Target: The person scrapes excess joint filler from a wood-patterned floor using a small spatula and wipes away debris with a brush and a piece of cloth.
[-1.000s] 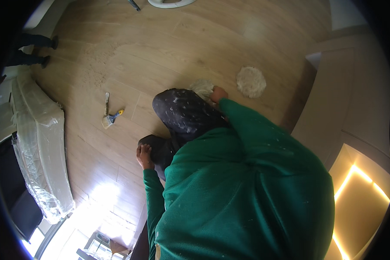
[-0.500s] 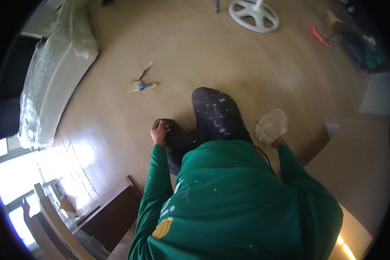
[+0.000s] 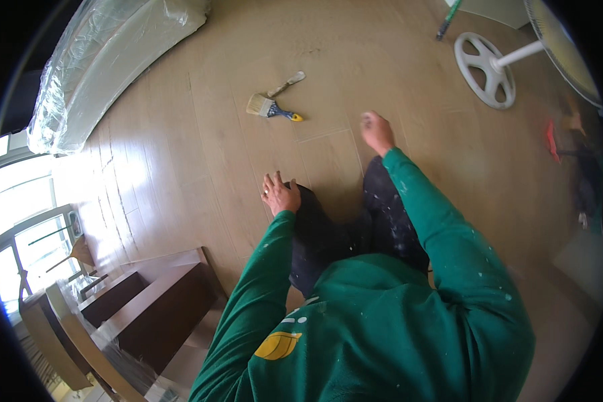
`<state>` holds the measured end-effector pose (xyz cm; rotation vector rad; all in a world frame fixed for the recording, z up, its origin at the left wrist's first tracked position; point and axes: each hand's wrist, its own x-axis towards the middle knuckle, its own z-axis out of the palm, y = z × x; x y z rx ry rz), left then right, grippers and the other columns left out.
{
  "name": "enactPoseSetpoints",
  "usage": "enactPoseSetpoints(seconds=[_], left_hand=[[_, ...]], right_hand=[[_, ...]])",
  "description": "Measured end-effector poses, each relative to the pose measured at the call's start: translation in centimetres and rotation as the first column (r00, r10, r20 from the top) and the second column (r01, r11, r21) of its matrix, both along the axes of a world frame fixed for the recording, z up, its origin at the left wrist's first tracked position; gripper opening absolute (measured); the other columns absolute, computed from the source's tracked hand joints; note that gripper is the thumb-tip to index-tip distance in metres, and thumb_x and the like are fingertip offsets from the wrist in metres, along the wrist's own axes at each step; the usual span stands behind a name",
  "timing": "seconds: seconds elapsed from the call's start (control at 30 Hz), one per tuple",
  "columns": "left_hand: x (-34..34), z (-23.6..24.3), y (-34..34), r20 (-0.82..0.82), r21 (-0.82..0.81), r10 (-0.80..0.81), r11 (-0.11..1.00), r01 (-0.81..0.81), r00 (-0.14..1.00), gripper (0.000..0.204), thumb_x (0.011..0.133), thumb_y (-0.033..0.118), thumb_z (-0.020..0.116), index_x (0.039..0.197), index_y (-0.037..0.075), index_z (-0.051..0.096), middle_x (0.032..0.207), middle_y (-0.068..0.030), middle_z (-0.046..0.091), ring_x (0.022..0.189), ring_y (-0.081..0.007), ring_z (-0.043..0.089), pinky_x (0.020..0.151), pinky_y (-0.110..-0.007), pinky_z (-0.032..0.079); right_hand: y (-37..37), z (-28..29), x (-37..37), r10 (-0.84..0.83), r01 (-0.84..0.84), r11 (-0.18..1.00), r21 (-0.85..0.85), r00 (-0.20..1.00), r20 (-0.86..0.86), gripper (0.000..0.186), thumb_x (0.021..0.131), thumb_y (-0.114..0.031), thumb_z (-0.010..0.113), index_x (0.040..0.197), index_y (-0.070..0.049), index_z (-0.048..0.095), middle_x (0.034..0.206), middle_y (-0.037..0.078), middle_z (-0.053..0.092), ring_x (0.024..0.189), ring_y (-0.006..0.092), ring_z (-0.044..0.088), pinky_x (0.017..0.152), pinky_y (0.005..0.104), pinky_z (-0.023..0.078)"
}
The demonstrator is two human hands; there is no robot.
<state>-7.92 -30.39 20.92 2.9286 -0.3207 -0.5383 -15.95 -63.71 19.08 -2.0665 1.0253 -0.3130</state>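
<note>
My left hand (image 3: 281,195) rests on my left knee with its fingers spread. My right hand (image 3: 375,132) is raised just beyond my right knee (image 3: 388,201), fingers curled closed; I cannot make out what, if anything, is inside. Nearest it on the wooden floor is a wide paintbrush (image 3: 261,106) with a blue and yellow handle, lying beside a narrow, stained tool (image 3: 287,83) with a pale tip. My dark trousers carry white splashes.
A plastic-wrapped sofa (image 3: 120,47) is upper left. Brown wooden furniture (image 3: 147,315) stands lower left near bright windows (image 3: 20,201). A white fan stand (image 3: 489,87) and a green pole (image 3: 451,20) are upper right. A red object (image 3: 551,141) lies among blurred dark shapes at right.
The view has turned rightward, showing the fan. My right hand has left the round pale pad, now out of sight, and risen forward. My left hand stays on the knee, fingers more spread.
</note>
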Motion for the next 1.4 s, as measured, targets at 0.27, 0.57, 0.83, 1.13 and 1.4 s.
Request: enactPoseSetpoints(seconds=[0.27, 0.57, 0.83, 1.13, 1.4], left_hand=[[2.2, -1.0, -1.6, -0.178, 0.044, -0.018, 0.999, 0.026, 0.984, 0.065, 0.098, 0.039, 0.062, 0.155, 0.013, 0.046, 0.167, -0.0196, 0.033, 0.153, -0.0355, 0.033, 0.123, -0.058, 0.025], [2.9, -1.7, -4.2, -0.32, 0.077, -0.029, 0.995, 0.056, 0.947, 0.063, 0.098, 0.037, 0.061, 0.155, 0.013, 0.048, 0.17, -0.0159, 0.032, 0.155, -0.0333, 0.032, 0.123, -0.057, 0.026], [4.7, -1.9, -3.7, -0.353, 0.095, -0.015, 0.994, 0.052, 0.936, 0.065, 0.097, 0.036, 0.061, 0.157, 0.013, 0.047, 0.171, -0.015, 0.03, 0.155, -0.0323, 0.031, 0.124, -0.056, 0.025], [4.4, -2.6, -4.3, -0.349, 0.079, -0.048, 0.994, 0.08, 0.936, 0.066, 0.097, 0.035, 0.061, 0.157, 0.013, 0.046, 0.171, -0.0153, 0.029, 0.157, -0.0316, 0.029, 0.124, -0.056, 0.024], [4.8, -1.7, -3.4, -0.374, 0.182, 0.042, 0.983, 0.029, 0.926, 0.068, 0.097, 0.035, 0.062, 0.159, 0.014, 0.043, 0.172, -0.0124, 0.027, 0.159, -0.0299, 0.025, 0.125, -0.058, 0.021]], right_hand=[[6.2, -6.6, 25.8, 0.415, -0.425, 0.905, 0.007, 0.88, -0.23, 0.028, 0.091, -0.017, 0.065, 0.118, -0.009, 0.068, 0.114, 0.02, 0.072, 0.105, 0.0394, 0.071, 0.089, 0.0515, 0.058], [8.2, -7.4, 22.0, 0.502, -0.505, 0.862, 0.028, 0.847, -0.174, 0.023, 0.094, -0.014, 0.063, 0.113, -0.002, 0.06, 0.106, 0.022, 0.068, 0.098, 0.0422, 0.069, 0.082, 0.0535, 0.057], [-1.5, 10.1, 2.2, 0.643, -0.547, 0.758, 0.356, 0.536, -0.547, 0.039, 0.095, -0.015, 0.062, 0.133, -0.004, 0.065, 0.107, 0.022, 0.074, 0.1, 0.0422, 0.07, 0.09, 0.0526, 0.055], [-21.5, 1.1, 23.3, 0.458, -0.642, 0.766, 0.013, 0.532, -0.712, 0.016, 0.085, -0.021, 0.064, 0.078, -0.007, 0.069, 0.066, 0.017, 0.065, 0.058, 0.0358, 0.06, 0.056, 0.0509, 0.043], [-10.4, 7.1, 8.3, 0.664, -0.586, 0.73, 0.351, 0.489, -0.565, 0.026, 0.08, -0.019, 0.08, 0.102, -0.008, 0.072, 0.095, 0.017, 0.073, 0.091, 0.0381, 0.07, 0.081, 0.0493, 0.055]])
